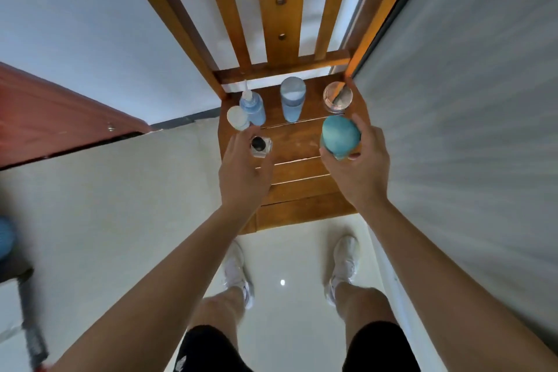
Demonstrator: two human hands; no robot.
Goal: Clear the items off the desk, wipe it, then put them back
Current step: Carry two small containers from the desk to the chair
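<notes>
In the head view we are looking down at a wooden chair seat [302,190] with both hands over it. Our left hand [243,174] is pinching a small clear bottle with a black cap [259,146] between curled fingers and thumb, near the seat's left edge. Our right hand [360,174] is wrapping its fingers around a teal round-topped container [339,137] over the seat's right side; we cannot tell whether either item is touching the wood. Along the back of the seat a blue nozzle bottle [253,110], a white-capped bottle [237,118] just beside it, a pale blue cup [292,100] and a clear glass jar [337,96] are standing upright. Our white shoes [345,260] are showing on the glossy floor [287,296].
</notes>
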